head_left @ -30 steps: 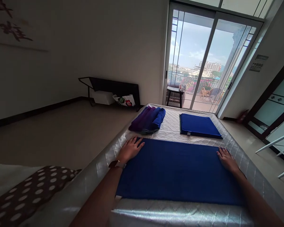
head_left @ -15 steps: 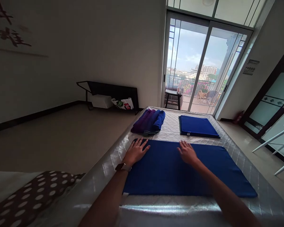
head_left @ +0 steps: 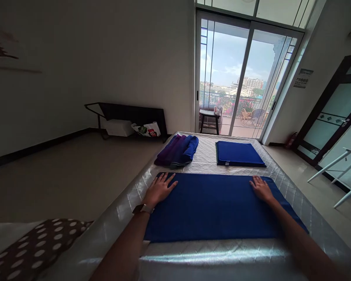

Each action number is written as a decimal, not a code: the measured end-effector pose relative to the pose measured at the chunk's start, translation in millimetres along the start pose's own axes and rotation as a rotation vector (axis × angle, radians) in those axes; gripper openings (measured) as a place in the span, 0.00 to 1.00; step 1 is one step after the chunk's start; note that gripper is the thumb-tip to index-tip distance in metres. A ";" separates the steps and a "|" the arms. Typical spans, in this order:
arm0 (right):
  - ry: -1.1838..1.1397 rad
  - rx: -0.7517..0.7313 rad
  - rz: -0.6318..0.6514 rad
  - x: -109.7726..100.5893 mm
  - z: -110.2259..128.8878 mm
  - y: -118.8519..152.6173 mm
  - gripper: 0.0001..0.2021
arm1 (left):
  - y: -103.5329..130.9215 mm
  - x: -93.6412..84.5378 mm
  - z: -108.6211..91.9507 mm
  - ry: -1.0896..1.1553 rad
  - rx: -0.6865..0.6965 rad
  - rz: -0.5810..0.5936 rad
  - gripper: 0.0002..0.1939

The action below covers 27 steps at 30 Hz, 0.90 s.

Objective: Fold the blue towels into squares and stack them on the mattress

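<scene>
A dark blue cloth (head_left: 210, 210) lies flat as a long rectangle across the mattress (head_left: 204, 156). On its far left corner rests my left hand (head_left: 159, 189), palm down with the fingers spread; a watch is on that wrist. My right hand (head_left: 261, 188) lies flat near the cloth's far right corner, fingers stretched out. Beyond the cloth, a bundle of purple and blue cloths (head_left: 177, 151) sits at the left. A neatly folded blue cloth (head_left: 240, 153) with a small white tag is at the right.
A brown polka-dot fabric (head_left: 43, 244) is at the lower left. Against the wall stands a black rack (head_left: 134, 115) with a white box and bag. Glass sliding doors (head_left: 242, 78) are behind the mattress. A white-legged table (head_left: 348, 171) stands at the right.
My right hand has slid right across the cloth, from near its middle to its far right part. My left hand stays on the left corner. The view has shifted slightly.
</scene>
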State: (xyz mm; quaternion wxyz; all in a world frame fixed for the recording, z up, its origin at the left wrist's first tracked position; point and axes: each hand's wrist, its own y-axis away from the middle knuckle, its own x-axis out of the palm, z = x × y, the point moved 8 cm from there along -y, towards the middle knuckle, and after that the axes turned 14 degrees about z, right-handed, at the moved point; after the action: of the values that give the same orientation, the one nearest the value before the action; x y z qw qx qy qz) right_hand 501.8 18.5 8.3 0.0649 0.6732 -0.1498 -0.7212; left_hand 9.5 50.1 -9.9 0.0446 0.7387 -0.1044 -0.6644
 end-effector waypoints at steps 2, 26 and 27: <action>-0.020 0.085 -0.022 -1.1 -43.0 -1.5 0.33 | -2.4 1.1 1.5 0.000 0.004 -0.011 0.35; 0.045 -0.158 -0.170 -10.4 92.3 18.4 0.30 | -1.9 -2.2 12.3 0.065 -0.047 -0.040 0.37; 0.024 -0.245 -0.140 -3.3 126.2 24.5 0.31 | -1.6 -2.2 11.8 0.061 -0.045 -0.044 0.37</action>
State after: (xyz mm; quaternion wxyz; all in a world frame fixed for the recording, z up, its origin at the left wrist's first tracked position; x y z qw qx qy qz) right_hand 374.5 12.5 25.0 0.0978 0.6776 -0.0123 -0.7288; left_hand -2.2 53.0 -9.5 0.0498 0.7594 -0.0718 -0.6447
